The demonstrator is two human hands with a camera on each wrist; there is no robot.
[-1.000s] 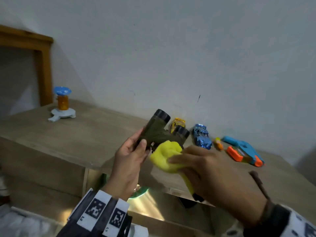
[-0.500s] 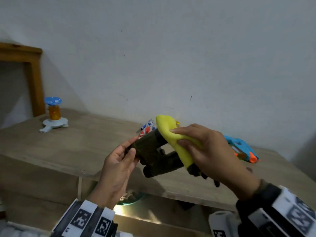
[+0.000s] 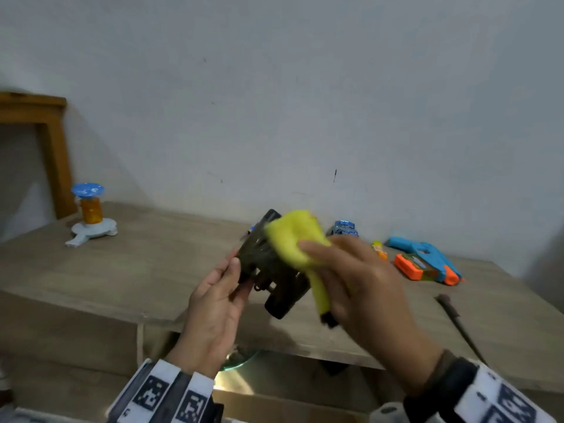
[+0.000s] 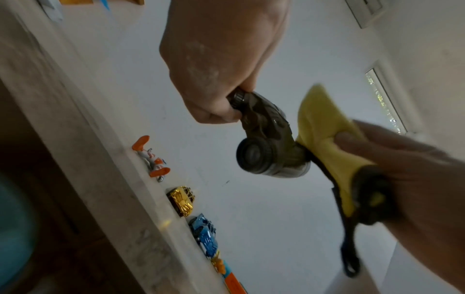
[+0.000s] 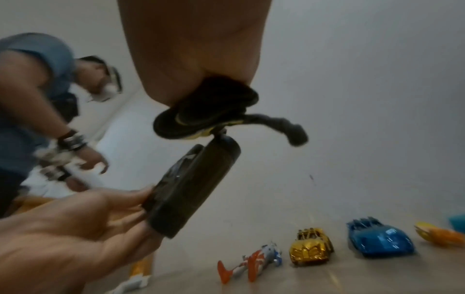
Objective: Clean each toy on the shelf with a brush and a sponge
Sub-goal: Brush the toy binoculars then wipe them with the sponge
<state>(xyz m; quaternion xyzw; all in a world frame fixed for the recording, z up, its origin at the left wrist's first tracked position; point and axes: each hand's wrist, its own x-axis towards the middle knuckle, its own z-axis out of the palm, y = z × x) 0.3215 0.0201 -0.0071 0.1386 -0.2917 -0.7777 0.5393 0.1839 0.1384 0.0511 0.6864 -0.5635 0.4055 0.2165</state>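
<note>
— Sponge (image 3: 293,236) moved?
— Yes: it's shifted along the toy binoculars (image 3: 268,270), now rubbing the upper barrel (my right hand (image 3: 363,288) pinches it). My left hand (image 3: 218,303) fingers clasp the binoculars above the shelf (image 3: 128,270). Other toys wait.

Right hand (image 5: 196,51): we see its underside at the top, gripping the sponge (image 5: 201,117), dark with a yellow edge.
Toy binoculars (image 5: 191,187): dark, tilted, upper end touching the sponge.
Left hand (image 5: 75,224): fingers hold the binoculars' lower end.
Shelf (image 5: 352,278): we count a red-and-white figure (image 5: 249,264), gold car (image 5: 310,247), blue car (image 5: 380,237) and orange toy (image 5: 443,235) along the wall.
Background: a blurred person in blue (image 5: 32,99).
</note>
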